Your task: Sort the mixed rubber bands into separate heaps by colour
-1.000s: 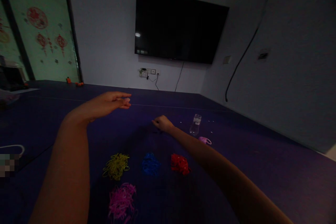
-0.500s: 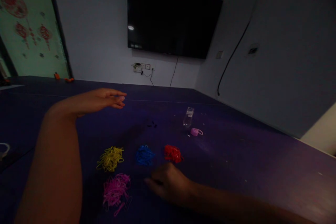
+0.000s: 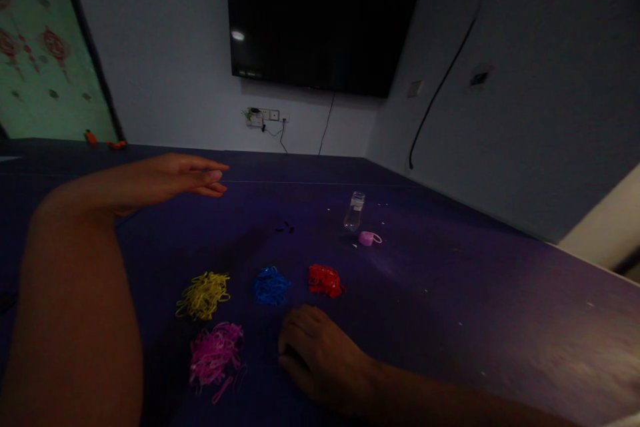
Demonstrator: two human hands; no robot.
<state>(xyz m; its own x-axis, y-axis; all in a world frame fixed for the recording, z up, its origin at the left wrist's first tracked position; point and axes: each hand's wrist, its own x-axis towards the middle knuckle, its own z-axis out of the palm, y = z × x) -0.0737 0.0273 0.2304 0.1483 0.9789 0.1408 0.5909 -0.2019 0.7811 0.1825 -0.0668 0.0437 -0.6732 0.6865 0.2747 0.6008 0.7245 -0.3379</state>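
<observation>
My left hand (image 3: 185,177) hovers over the purple surface at the left, its fingers stretched out and nothing visible in it. My right hand (image 3: 320,353) is low over the surface with curled fingers, thumb and forefinger tips close together; whatever they hold, if anything, is hidden. Just beyond it lie a pile of blue rubber bands (image 3: 271,285) and a pile of red rubber bands (image 3: 325,280). To its left are pink rubber bands (image 3: 216,353), with yellow rubber bands (image 3: 204,295) behind them.
Farther back are a clear plastic bottle (image 3: 354,212), a pink cap with a loop (image 3: 367,239) and several small black pieces (image 3: 285,227). White specks dot the purple surface (image 3: 440,340). A television (image 3: 320,20) hangs on the wall.
The view has shifted, so most things sit slightly higher and farther left. My right hand has settled lower, its thumb and fingers drawn closer together. My left hand stays stretched out.
</observation>
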